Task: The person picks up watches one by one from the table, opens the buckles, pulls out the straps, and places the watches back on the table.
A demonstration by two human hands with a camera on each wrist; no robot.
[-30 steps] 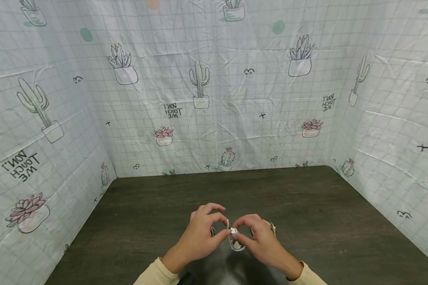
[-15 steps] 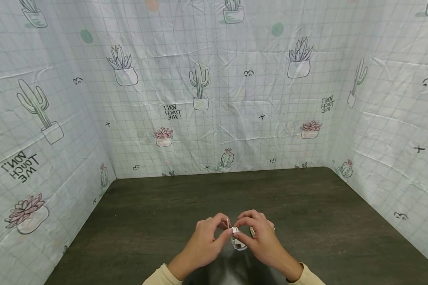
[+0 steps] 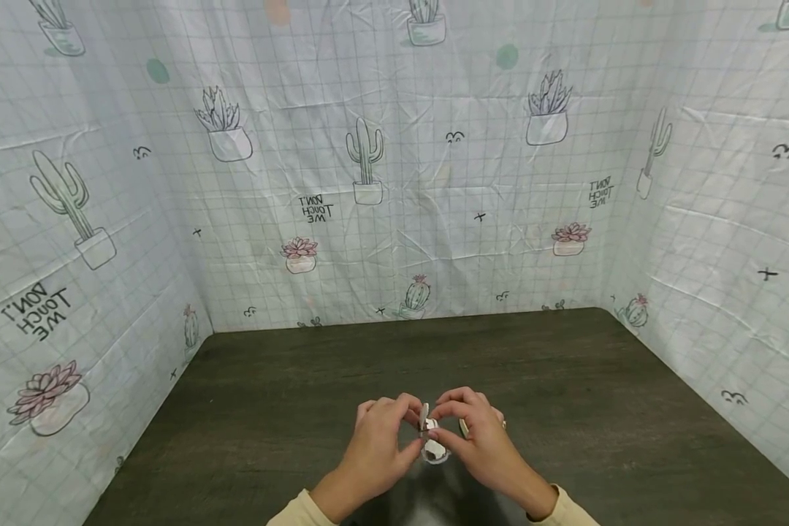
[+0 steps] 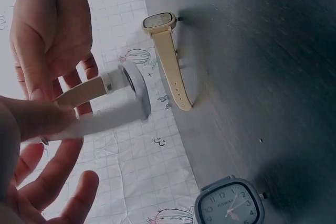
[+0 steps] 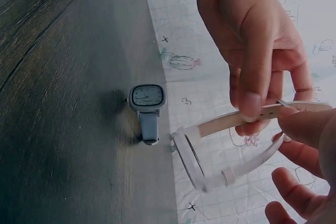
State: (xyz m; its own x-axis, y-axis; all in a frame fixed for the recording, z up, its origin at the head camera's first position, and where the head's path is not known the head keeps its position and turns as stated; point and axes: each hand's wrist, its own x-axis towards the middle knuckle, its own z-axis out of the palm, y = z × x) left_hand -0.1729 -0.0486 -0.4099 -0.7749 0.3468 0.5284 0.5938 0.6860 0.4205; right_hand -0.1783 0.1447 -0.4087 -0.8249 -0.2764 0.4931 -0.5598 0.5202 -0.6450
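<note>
A white wristwatch (image 3: pixel 436 452) is held between both hands, above the tabletop. My left hand (image 3: pixel 379 443) pinches its strap between thumb and fingers. On the other side my right hand (image 3: pixel 480 436) also pinches the strap, with its thumb near the buckle in the right wrist view. The strap (image 5: pixel 220 123) forms a loop behind the white case (image 5: pixel 191 158), its two ends meeting at the fingers. Blur softens the watch in the left wrist view, and fingers cover part of the strap ends.
A beige wristwatch (image 4: pixel 167 51) rests on the dark tabletop (image 3: pixel 289 394), mostly hidden behind my right hand in the head view. A blue-grey wristwatch (image 5: pixel 147 98) sits there too. Cloth walls (image 3: pixel 394 241) with printed cacti enclose the table's back and sides.
My left hand has shifted slightly right, its raised fingers drawn in to the strap, and now hides the blue-grey watch in the head view. The right hand stays nearly in place.
</note>
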